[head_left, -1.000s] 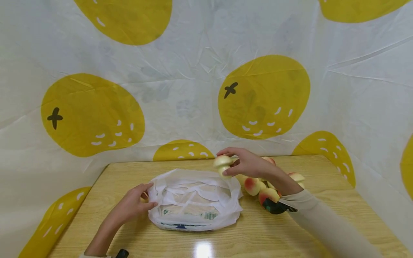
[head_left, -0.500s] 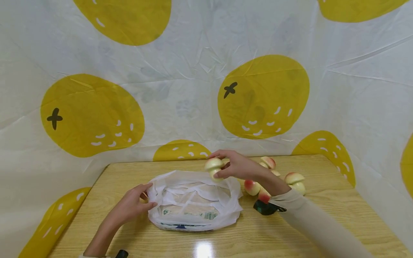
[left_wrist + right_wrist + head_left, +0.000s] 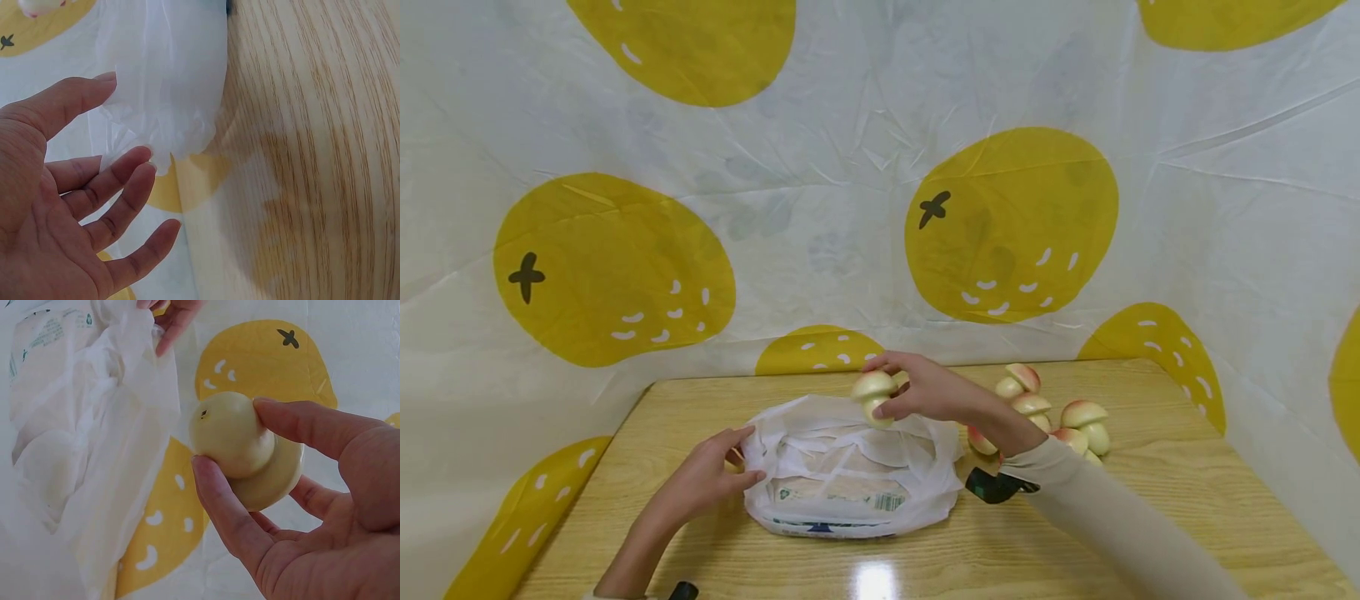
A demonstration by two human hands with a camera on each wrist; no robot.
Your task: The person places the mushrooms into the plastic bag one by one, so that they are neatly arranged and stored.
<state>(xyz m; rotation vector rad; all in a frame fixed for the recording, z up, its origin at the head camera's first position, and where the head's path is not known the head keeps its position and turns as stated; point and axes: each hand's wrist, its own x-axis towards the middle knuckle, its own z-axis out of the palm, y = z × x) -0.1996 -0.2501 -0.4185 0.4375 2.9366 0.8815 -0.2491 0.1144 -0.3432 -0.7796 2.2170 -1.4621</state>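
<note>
A pale yellow toy mushroom (image 3: 874,392) is held in my right hand (image 3: 928,390), its thumb and fingers round it. In the head view the mushroom hangs over the back rim of a white plastic bag (image 3: 850,523); the right wrist view shows its rounded stem end (image 3: 228,434). The bag lies on the table with its mouth spread and printed packaging visible inside. My left hand (image 3: 707,471) touches the bag's left rim with thumb and forefinger apart. In the left wrist view its other fingers (image 3: 125,206) are spread and loosely bent, with the forefinger's tip hidden behind the plastic.
Several more toy mushrooms with reddish caps (image 3: 1084,412) lie to the bag's right, partly hidden by my right forearm. The wooden table (image 3: 1195,467) ends at the back against a white cloth (image 3: 827,250) printed with yellow fruit.
My right hand has carried the mushroom leftward and slightly down, from the bag's back right corner to over its back rim. More of the mushroom pile shows. My left hand has stayed put.
</note>
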